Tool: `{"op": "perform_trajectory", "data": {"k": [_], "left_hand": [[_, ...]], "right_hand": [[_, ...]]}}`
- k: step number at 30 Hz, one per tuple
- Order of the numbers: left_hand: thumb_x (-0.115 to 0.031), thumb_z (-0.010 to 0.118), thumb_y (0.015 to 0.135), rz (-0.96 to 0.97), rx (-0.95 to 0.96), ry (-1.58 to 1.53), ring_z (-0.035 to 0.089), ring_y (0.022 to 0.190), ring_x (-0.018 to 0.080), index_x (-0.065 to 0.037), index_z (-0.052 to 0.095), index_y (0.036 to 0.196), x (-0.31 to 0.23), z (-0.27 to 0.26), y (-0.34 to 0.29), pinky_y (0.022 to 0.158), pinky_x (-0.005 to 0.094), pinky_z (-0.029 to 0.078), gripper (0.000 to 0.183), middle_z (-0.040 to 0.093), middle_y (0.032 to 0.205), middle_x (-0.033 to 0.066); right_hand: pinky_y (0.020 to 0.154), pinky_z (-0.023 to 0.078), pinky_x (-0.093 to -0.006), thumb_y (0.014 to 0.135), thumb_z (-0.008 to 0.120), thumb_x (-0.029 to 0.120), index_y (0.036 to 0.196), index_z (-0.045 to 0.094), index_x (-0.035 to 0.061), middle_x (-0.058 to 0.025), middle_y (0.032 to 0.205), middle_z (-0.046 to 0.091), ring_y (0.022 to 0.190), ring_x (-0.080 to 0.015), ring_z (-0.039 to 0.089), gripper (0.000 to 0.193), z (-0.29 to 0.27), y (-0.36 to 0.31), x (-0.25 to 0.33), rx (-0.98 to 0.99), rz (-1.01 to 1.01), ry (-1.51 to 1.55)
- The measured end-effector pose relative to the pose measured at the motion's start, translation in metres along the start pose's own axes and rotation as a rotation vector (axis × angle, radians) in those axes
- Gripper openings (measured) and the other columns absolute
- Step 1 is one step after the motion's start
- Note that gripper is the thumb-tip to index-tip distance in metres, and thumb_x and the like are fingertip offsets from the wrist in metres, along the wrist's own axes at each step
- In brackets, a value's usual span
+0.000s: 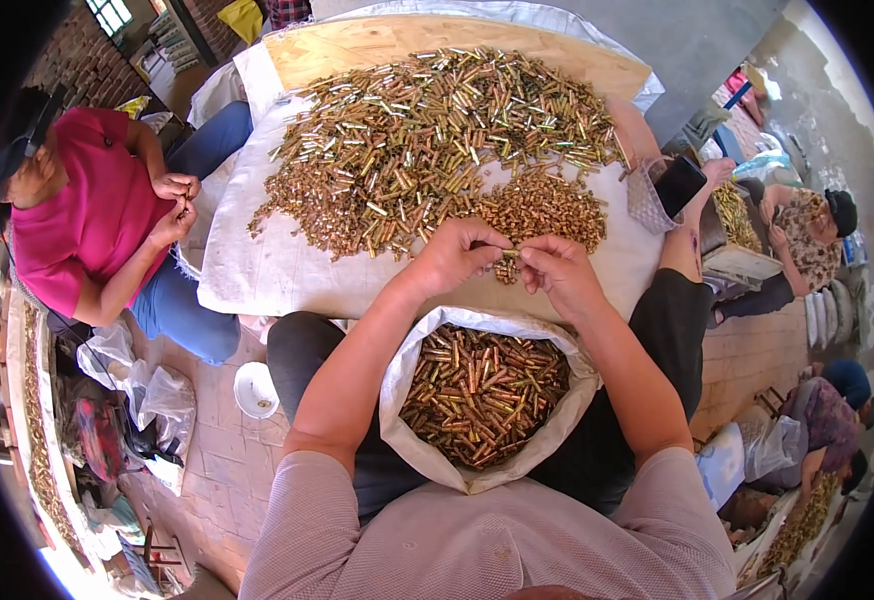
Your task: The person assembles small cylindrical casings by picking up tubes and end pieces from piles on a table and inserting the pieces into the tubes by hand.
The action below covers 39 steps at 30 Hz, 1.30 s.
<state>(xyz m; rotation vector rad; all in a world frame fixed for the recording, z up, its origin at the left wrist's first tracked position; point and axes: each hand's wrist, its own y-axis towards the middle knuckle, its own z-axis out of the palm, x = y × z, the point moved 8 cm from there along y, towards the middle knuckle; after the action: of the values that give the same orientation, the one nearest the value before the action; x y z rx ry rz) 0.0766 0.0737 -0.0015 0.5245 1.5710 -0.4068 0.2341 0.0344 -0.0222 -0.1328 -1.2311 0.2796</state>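
Note:
My left hand (pixel 454 256) and my right hand (pixel 560 272) meet over the near part of the table, fingertips pinched on a small gold-coloured metal cylinder (pixel 511 252). Its exact kind is too small to make out. Just beyond my hands lies a pile of short gold-coloured metal pieces (pixel 549 205). A wide heap of longer, slim metal cylinders (pixel 437 120) spreads behind it. Between my forearms, on my lap, an open white sack (pixel 393 400) with a rolled rim holds many similar long cylinders (pixel 487 390).
A pale cloth (pixel 257 275) covers the table, with a wooden board (pixel 357 46) along its far edge. At the right edge a basket (pixel 645 205) holds a dark phone (pixel 679 185). A white bowl (pixel 256 390) stands on the floor. People sit at left and right.

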Motion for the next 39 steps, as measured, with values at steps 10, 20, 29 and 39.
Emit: {"op": "perform_trajectory", "data": {"k": [10, 20, 29, 39], "left_hand": [[-0.002, 0.065, 0.092, -0.103, 0.021, -0.249, 0.062, 0.070, 0.0106, 0.000, 0.071, 0.106, 0.004, 0.011, -0.003, 0.063, 0.0257, 0.056, 0.015, 0.067, 0.082, 0.0046], [-0.002, 0.065, 0.093, -0.087, 0.035, -0.501, 0.064, 0.071, 0.0129, 0.003, 0.070, 0.109, 0.014, 0.019, -0.002, 0.063, 0.0282, 0.058, 0.018, 0.069, 0.084, 0.0068], [-0.012, 0.068, 0.092, -0.207, 0.026, -0.362, 0.065, 0.078, 0.0160, -0.002, 0.071, 0.109, 0.009, 0.007, 0.001, 0.072, 0.0315, 0.056, 0.020, 0.070, 0.088, 0.0083], [-0.011, 0.068, 0.083, -0.055, -0.391, 0.966, 0.062, 0.097, 0.0386, -0.005, 0.070, 0.108, 0.031, -0.065, 0.024, 0.085, 0.0450, 0.052, 0.025, 0.062, 0.102, 0.0199]], "right_hand": [[0.059, 0.051, -0.0260, 0.093, 0.068, 0.014, 0.099, 0.066, 0.0047, -0.0052, 0.085, 0.069, 0.067, -0.0133, 0.064, 0.011, -0.005, 0.002, -0.017, 0.107, 0.062, 0.251], [0.058, 0.050, -0.0287, 0.089, 0.071, 0.008, 0.097, 0.065, 0.0066, -0.0050, 0.080, 0.066, 0.067, -0.0175, 0.062, 0.010, -0.003, 0.006, -0.021, 0.169, 0.051, 0.409], [0.055, 0.048, -0.0262, 0.091, 0.067, 0.007, 0.091, 0.066, 0.0040, -0.0048, 0.073, 0.065, 0.060, -0.0139, 0.060, 0.003, -0.003, -0.009, 0.010, 0.078, 0.019, 0.144], [0.054, 0.046, -0.0220, 0.086, 0.069, 0.005, 0.091, 0.067, -0.0018, -0.0031, 0.077, 0.066, 0.060, -0.0061, 0.058, 0.009, 0.053, -0.056, 0.018, 0.719, 0.242, -0.415]]}}
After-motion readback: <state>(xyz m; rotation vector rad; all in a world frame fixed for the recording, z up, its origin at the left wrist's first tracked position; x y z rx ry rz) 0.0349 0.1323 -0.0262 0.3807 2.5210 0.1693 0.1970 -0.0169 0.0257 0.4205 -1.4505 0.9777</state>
